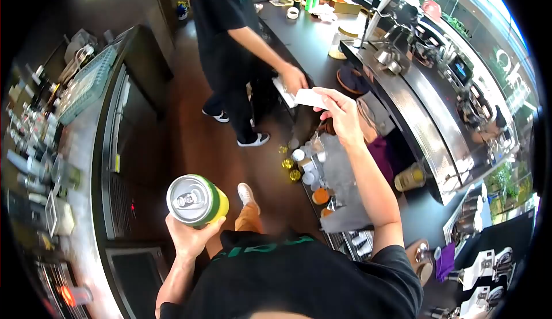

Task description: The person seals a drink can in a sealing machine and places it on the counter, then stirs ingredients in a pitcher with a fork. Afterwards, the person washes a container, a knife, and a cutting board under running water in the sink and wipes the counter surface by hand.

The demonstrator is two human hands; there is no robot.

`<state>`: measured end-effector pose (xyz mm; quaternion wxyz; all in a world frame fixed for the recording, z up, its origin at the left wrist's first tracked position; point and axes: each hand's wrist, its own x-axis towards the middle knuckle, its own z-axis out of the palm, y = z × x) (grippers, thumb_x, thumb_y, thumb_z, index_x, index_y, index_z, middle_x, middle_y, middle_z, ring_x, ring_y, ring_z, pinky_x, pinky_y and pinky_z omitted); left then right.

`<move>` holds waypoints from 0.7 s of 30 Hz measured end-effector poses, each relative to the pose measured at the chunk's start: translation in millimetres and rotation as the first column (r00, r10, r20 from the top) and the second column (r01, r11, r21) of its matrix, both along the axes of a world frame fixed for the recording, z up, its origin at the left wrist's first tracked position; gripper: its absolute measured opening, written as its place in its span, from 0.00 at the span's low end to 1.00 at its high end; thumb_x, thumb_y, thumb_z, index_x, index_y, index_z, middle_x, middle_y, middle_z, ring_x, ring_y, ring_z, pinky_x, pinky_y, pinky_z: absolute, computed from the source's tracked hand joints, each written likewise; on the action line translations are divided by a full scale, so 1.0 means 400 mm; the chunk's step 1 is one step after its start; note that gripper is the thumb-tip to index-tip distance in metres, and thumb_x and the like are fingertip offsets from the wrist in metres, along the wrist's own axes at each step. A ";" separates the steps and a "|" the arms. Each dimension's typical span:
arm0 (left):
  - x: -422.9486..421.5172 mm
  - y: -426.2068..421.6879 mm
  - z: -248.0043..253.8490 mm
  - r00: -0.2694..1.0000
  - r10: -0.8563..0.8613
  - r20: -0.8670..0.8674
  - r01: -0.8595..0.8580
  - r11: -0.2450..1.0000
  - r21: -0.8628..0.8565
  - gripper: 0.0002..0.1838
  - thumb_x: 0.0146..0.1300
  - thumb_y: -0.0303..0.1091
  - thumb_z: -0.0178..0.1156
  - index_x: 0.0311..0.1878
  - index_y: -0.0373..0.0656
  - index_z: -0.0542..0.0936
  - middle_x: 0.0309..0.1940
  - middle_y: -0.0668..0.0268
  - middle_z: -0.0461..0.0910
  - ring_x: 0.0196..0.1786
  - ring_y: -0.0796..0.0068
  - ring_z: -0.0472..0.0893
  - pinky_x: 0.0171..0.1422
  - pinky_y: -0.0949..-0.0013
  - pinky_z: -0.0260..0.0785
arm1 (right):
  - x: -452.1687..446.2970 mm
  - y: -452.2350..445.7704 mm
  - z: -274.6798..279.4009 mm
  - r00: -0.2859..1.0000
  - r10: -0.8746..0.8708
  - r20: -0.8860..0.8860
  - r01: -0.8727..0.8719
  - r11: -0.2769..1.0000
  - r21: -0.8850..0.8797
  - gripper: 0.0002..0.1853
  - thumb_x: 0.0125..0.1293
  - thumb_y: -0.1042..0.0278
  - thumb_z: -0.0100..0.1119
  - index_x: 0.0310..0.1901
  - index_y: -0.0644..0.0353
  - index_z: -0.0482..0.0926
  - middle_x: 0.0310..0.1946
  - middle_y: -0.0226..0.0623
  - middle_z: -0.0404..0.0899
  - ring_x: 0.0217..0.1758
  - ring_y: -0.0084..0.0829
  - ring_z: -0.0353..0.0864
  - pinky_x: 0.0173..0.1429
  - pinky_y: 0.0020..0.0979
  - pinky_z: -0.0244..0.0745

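Note:
My left hand (192, 237) is wrapped round a green and yellow drink can (214, 203), held upright in front of my body. The silver lid faces up, and its tab lies flat. In my outstretched right hand (343, 118) a small white slip (310, 98), paper or card, is pinched between thumb and fingers. Just beyond the slip is a co-worker's hand (294, 79), at what looks like an opened drawer (284, 92) under the counter. I cannot tell whether that hand touches the slip.
The co-worker (227, 43) stands in the aisle ahead. To the right runs a dark counter (305, 46) with coffee equipment. An open drawer (345, 169) with jars and a grey cloth sits below my right forearm. On the left, a metal worktop (86, 164) carries containers and a green rack (92, 86).

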<state>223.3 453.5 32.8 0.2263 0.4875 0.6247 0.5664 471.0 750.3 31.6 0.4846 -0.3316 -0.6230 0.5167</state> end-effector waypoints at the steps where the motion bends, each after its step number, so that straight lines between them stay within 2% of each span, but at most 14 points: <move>1: -0.026 0.083 -0.004 0.999 -0.038 0.034 0.037 0.999 0.019 0.22 0.43 0.26 0.76 0.43 0.33 0.81 0.36 0.64 0.85 0.40 0.77 0.83 0.50 0.71 0.76 | -0.018 0.073 -0.008 0.999 -0.034 0.025 0.033 0.998 0.049 0.13 0.69 0.74 0.53 0.52 0.63 0.81 0.36 0.31 0.82 0.34 0.17 0.77 0.35 0.19 0.71; 3: -0.092 0.235 -0.009 0.997 -0.079 0.010 0.078 0.996 0.034 0.25 0.41 0.27 0.77 0.45 0.33 0.80 0.37 0.64 0.85 0.40 0.77 0.83 0.51 0.71 0.76 | -0.054 0.208 -0.010 0.993 -0.096 0.071 0.089 0.992 0.093 0.12 0.68 0.76 0.54 0.51 0.63 0.81 0.36 0.31 0.82 0.34 0.17 0.77 0.35 0.19 0.71; 7: -0.204 0.549 0.003 0.990 -0.125 -0.071 0.130 0.989 0.075 0.31 0.39 0.30 0.79 0.49 0.34 0.76 0.39 0.63 0.84 0.42 0.77 0.83 0.52 0.70 0.76 | -0.115 0.483 -0.006 0.971 -0.239 -0.011 0.239 0.971 -0.001 0.14 0.64 0.76 0.60 0.52 0.64 0.80 0.37 0.32 0.81 0.33 0.18 0.77 0.33 0.21 0.71; 9: -0.253 0.682 0.014 0.981 -0.191 -0.030 0.193 0.979 0.066 0.32 0.39 0.31 0.79 0.49 0.34 0.76 0.39 0.63 0.84 0.42 0.77 0.83 0.52 0.70 0.75 | -0.147 0.605 -0.010 0.961 -0.274 -0.035 0.272 0.961 -0.047 0.16 0.62 0.77 0.62 0.52 0.65 0.79 0.38 0.34 0.81 0.32 0.20 0.78 0.32 0.21 0.72; 10: -0.273 0.747 0.027 0.975 -0.221 0.004 0.220 0.975 0.034 0.31 0.40 0.30 0.78 0.49 0.34 0.75 0.40 0.63 0.84 0.42 0.77 0.83 0.52 0.71 0.75 | -0.158 0.671 -0.009 0.923 -0.312 0.226 0.255 0.935 0.248 0.16 0.61 0.76 0.63 0.51 0.65 0.80 0.37 0.34 0.81 0.32 0.21 0.78 0.32 0.22 0.72; 12: -0.310 0.876 0.035 0.964 -0.258 0.067 0.254 0.965 0.059 0.31 0.41 0.28 0.78 0.51 0.34 0.75 0.40 0.63 0.84 0.43 0.76 0.83 0.53 0.69 0.75 | -0.186 0.820 -0.025 0.797 -0.406 0.448 0.155 0.853 0.498 0.15 0.60 0.76 0.64 0.50 0.65 0.80 0.36 0.34 0.81 0.31 0.22 0.79 0.32 0.22 0.73; 13: -0.332 0.939 0.037 0.964 -0.259 0.065 0.255 0.965 0.059 0.31 0.41 0.28 0.78 0.51 0.34 0.75 0.40 0.63 0.84 0.44 0.75 0.83 0.54 0.69 0.75 | -0.213 0.898 -0.027 0.801 -0.440 0.405 0.242 0.858 0.454 0.15 0.59 0.75 0.65 0.49 0.65 0.80 0.35 0.34 0.82 0.31 0.23 0.79 0.32 0.23 0.73; 14: -0.355 1.002 0.040 0.961 -0.270 0.058 0.265 0.961 0.073 0.31 0.41 0.27 0.78 0.50 0.34 0.75 0.40 0.63 0.84 0.45 0.74 0.83 0.55 0.68 0.75 | -0.239 0.976 -0.022 0.897 -0.392 0.206 0.374 0.919 0.122 0.14 0.58 0.73 0.66 0.47 0.64 0.81 0.33 0.34 0.82 0.31 0.24 0.80 0.33 0.25 0.74; 15: -0.375 1.060 0.041 0.960 -0.275 0.054 0.270 0.959 0.084 0.30 0.41 0.27 0.78 0.50 0.33 0.76 0.40 0.62 0.84 0.45 0.74 0.83 0.56 0.67 0.75 | -0.276 1.040 0.001 0.881 -0.466 -0.078 0.442 0.871 -0.215 0.14 0.57 0.72 0.67 0.45 0.63 0.82 0.32 0.34 0.82 0.31 0.25 0.81 0.33 0.26 0.75; 18: -0.429 1.228 0.042 0.959 -0.278 0.062 0.270 0.956 0.114 0.26 0.42 0.26 0.77 0.47 0.33 0.79 0.41 0.62 0.84 0.45 0.74 0.83 0.56 0.67 0.75 | -0.250 1.429 -0.043 0.812 -0.582 -0.031 0.576 0.809 -0.117 0.11 0.57 0.73 0.67 0.43 0.58 0.84 0.33 0.32 0.84 0.33 0.25 0.83 0.34 0.25 0.75; 20: -0.473 1.354 0.037 0.969 -0.236 0.067 0.227 0.966 0.120 0.26 0.42 0.24 0.77 0.47 0.32 0.79 0.42 0.62 0.84 0.46 0.74 0.83 0.57 0.67 0.75 | -0.243 1.645 -0.015 0.752 -0.659 0.007 0.659 0.752 -0.005 0.11 0.56 0.74 0.67 0.42 0.56 0.84 0.34 0.32 0.85 0.34 0.24 0.83 0.33 0.24 0.75; 21: -0.491 1.417 0.040 0.970 -0.220 0.103 0.207 0.971 0.124 0.26 0.42 0.23 0.77 0.47 0.32 0.79 0.42 0.62 0.84 0.45 0.74 0.83 0.57 0.67 0.75 | -0.214 1.784 -0.021 0.775 -0.631 -0.035 0.632 0.773 0.055 0.11 0.56 0.73 0.67 0.42 0.56 0.85 0.33 0.32 0.85 0.32 0.23 0.82 0.32 0.24 0.75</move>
